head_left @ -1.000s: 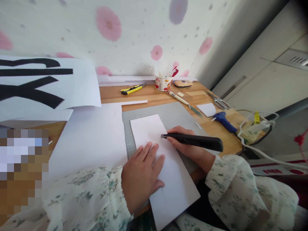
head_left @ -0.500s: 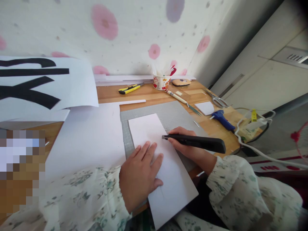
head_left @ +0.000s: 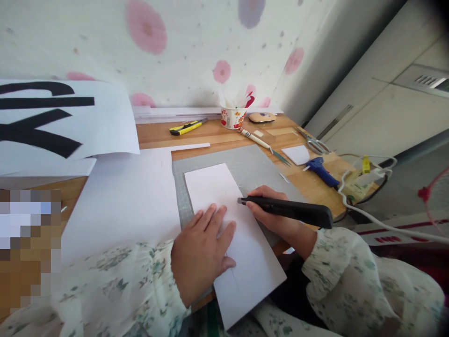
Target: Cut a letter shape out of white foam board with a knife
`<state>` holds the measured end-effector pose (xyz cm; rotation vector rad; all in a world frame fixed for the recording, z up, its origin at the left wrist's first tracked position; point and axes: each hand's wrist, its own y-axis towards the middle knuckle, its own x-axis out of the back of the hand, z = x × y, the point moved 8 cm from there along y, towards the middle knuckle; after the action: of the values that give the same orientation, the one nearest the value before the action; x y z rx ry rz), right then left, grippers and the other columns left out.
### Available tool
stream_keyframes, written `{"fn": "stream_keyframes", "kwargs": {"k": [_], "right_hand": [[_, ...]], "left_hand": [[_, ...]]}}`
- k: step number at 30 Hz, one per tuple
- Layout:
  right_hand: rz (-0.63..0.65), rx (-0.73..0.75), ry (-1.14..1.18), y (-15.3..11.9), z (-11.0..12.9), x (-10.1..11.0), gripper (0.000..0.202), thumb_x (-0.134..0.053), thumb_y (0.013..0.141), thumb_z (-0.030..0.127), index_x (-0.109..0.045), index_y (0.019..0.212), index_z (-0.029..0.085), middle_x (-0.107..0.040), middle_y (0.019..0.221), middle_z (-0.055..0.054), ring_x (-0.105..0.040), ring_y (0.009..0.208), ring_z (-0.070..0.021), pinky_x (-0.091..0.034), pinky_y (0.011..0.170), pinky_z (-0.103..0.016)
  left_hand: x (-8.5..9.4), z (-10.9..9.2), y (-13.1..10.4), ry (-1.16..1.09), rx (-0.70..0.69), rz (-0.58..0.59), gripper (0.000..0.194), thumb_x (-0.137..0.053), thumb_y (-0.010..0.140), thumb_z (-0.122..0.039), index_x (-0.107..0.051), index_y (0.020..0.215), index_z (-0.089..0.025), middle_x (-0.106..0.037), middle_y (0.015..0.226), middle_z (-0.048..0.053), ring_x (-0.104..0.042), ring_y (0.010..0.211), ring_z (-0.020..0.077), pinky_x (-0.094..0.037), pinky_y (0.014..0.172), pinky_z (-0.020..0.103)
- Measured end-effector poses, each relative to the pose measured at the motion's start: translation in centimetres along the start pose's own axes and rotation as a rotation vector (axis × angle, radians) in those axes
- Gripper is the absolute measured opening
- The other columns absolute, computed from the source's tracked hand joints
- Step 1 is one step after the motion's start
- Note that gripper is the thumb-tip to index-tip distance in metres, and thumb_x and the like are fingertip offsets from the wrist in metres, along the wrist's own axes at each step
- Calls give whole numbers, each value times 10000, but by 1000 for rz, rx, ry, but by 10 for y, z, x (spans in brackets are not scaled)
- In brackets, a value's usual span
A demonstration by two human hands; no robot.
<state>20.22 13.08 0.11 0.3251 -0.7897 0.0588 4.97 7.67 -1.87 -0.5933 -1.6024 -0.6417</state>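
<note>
A white rectangular board (head_left: 252, 267) lies aslant on the grey cutting mat (head_left: 257, 161), its near end jutting past the table edge. My left hand (head_left: 205, 248) rests flat on the board with fingers spread. In my right hand (head_left: 271, 208) is a black utility knife (head_left: 298, 209), gripped with its short blade pointing left over the board's right side. Whether the blade tip touches the surface I cannot tell. Left of the mat is a larger white sheet (head_left: 129, 196).
Toward the back are a yellow utility knife (head_left: 188, 127), a paper cup (head_left: 232, 118) of sticks and a mouse (head_left: 262, 118). On the right lie tweezers (head_left: 280, 157), scissors (head_left: 315, 144), a blue glue gun (head_left: 322, 172) and cables (head_left: 365, 216). A lettered sheet (head_left: 112, 117) stands at left.
The whole view has shifted slightly, so most things sit a little further left. The black utility knife has tilted a little within my right hand; my left hand stays on the board.
</note>
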Motion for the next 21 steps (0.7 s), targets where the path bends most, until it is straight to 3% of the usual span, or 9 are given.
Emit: {"fn": "stream_keyframes", "kwargs": {"k": [10, 21], "right_hand": [[-36, -41, 22, -13, -13, 2, 121, -644, 830, 382, -651, 920, 303, -694, 832, 0, -635, 742, -205, -509, 620, -320], [-38, -120, 22, -18, -5, 4, 52, -645, 811, 325, -642, 825, 274, -695, 771, 4, -638, 705, -192, -497, 578, -295]], "left_hand": [[-1, 0, 1, -7, -1, 36, 691, -735, 733, -508, -553, 1316, -186, -433, 1469, 200, -401, 1346, 395, -379, 1078, 557], [0, 0, 1, -4, -9, 24, 666, -730, 743, -497, -566, 1305, -181, -440, 1463, 205, -415, 1336, 401, -383, 1075, 561]]}}
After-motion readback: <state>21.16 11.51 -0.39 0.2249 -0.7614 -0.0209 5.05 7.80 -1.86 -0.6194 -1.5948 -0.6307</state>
